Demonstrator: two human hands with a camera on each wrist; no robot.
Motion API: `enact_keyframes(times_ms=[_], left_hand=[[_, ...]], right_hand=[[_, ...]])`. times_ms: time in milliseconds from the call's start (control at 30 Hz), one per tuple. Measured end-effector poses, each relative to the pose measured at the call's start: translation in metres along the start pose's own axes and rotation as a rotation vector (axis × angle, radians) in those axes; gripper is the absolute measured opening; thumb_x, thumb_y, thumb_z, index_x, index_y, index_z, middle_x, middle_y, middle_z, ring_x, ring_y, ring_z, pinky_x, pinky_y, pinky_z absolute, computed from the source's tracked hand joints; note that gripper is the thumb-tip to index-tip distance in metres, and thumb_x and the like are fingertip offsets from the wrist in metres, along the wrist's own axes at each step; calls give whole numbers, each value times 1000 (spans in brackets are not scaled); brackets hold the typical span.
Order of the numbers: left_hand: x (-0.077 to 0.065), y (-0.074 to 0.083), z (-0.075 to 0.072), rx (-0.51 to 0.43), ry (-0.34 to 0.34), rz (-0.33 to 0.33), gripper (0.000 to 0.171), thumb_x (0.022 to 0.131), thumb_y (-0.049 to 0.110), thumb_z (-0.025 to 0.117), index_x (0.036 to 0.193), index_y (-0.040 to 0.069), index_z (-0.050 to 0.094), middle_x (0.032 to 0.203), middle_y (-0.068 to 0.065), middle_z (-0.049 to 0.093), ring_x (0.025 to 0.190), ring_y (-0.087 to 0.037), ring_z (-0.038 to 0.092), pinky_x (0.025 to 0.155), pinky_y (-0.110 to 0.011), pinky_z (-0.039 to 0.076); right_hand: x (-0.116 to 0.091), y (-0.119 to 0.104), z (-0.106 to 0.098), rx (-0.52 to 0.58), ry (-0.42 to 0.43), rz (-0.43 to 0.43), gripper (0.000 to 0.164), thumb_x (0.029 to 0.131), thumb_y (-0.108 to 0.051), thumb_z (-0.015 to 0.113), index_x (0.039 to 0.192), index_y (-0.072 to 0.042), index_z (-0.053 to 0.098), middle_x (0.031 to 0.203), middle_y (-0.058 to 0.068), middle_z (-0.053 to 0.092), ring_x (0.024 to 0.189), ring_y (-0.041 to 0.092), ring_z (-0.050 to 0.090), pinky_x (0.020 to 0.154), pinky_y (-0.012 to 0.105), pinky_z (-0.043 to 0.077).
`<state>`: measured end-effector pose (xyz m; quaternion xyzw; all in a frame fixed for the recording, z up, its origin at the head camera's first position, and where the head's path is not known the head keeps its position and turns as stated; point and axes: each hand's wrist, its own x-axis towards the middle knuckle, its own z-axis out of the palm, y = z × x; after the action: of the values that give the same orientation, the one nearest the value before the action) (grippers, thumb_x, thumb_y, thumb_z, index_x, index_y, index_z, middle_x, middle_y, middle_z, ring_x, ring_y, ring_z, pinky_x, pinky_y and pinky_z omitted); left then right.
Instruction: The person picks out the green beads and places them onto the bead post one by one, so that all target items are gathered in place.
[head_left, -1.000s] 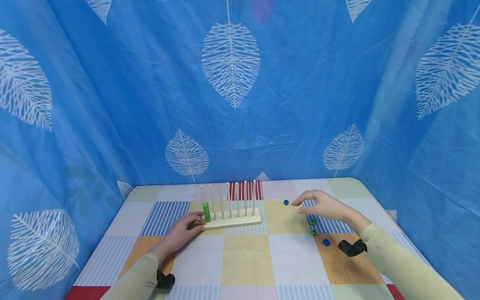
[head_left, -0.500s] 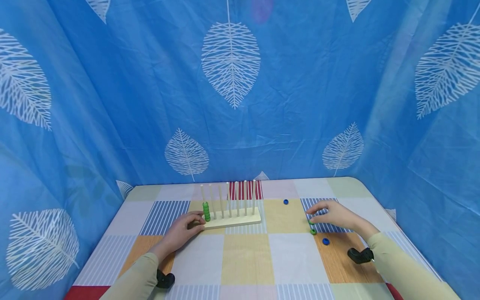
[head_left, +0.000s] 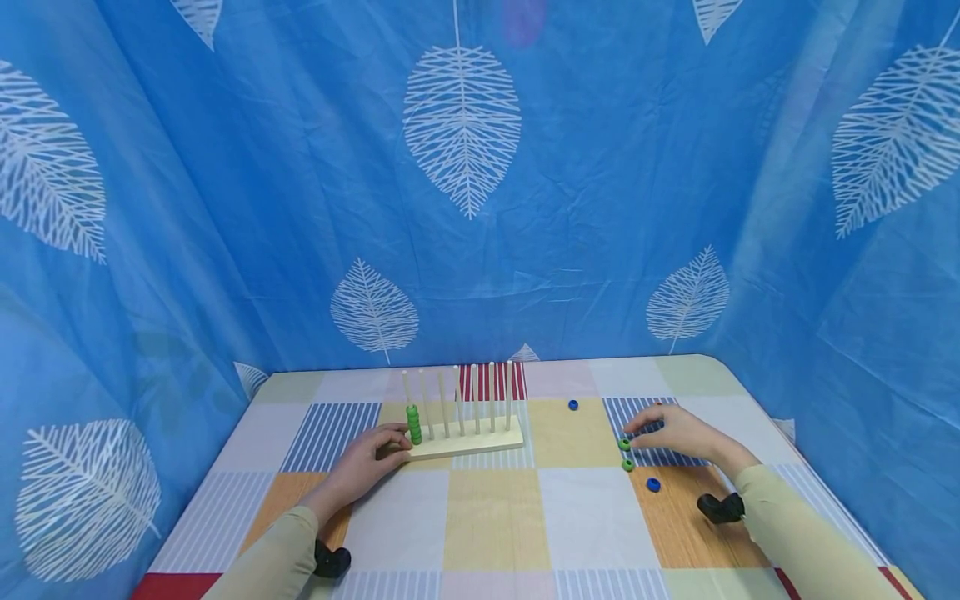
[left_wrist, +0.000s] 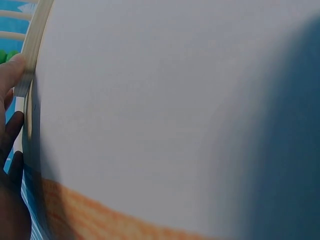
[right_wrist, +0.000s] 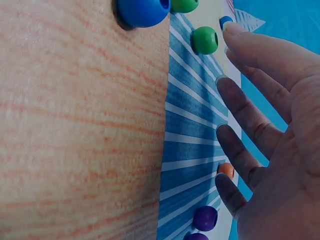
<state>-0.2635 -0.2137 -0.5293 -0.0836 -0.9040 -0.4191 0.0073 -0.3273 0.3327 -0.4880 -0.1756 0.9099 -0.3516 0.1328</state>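
Note:
A wooden rack (head_left: 468, 442) with a row of upright pegs stands left of the table's middle, green beads (head_left: 414, 426) stacked on its leftmost peg. My left hand (head_left: 367, 458) grips the left end of its base; in the left wrist view a digit (left_wrist: 14, 70) lies on the base's edge. To the right, my right hand (head_left: 671, 432) hovers low over the cloth, fingertips close to a loose green bead (head_left: 625, 445). Its fingers are spread apart with nothing between them in the right wrist view. A second green bead (head_left: 627, 465) lies just nearer.
One blue bead (head_left: 654, 484) lies nearer than the green ones, another (head_left: 573, 405) farther back. Past my right fingers, the right wrist view shows an orange bead (right_wrist: 226, 170) and purple beads (right_wrist: 205, 218). A blue leaf-patterned curtain (head_left: 465, 317) surrounds the checked tablecloth (head_left: 491, 517).
My right hand has moved right and down, from near the far blue bead to the green beads. The left hand and the rack have stayed in place.

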Motion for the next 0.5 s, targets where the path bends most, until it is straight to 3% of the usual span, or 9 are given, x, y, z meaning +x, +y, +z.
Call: enact_keyframes(times_ms=[233, 500], left_hand=[[0, 1, 0, 8, 0, 6, 9, 95, 22, 76, 98, 30, 72, 144, -3, 59, 140, -34, 46, 118, -58, 31], [-1, 1, 0, 13, 0, 4, 7, 95, 23, 75, 98, 29, 72, 143, -4, 59, 139, -35, 47, 117, -59, 32]], right_hand=[[2, 3, 4, -2, -25, -42, 25, 92, -27, 78, 112, -12, 75, 113, 3, 71, 106, 27, 63, 95, 57, 52], [4, 6, 6, -6, -18, 5, 25, 90, -29, 79, 112, -16, 76, 113, 2, 70, 103, 23, 60, 94, 54, 50]])
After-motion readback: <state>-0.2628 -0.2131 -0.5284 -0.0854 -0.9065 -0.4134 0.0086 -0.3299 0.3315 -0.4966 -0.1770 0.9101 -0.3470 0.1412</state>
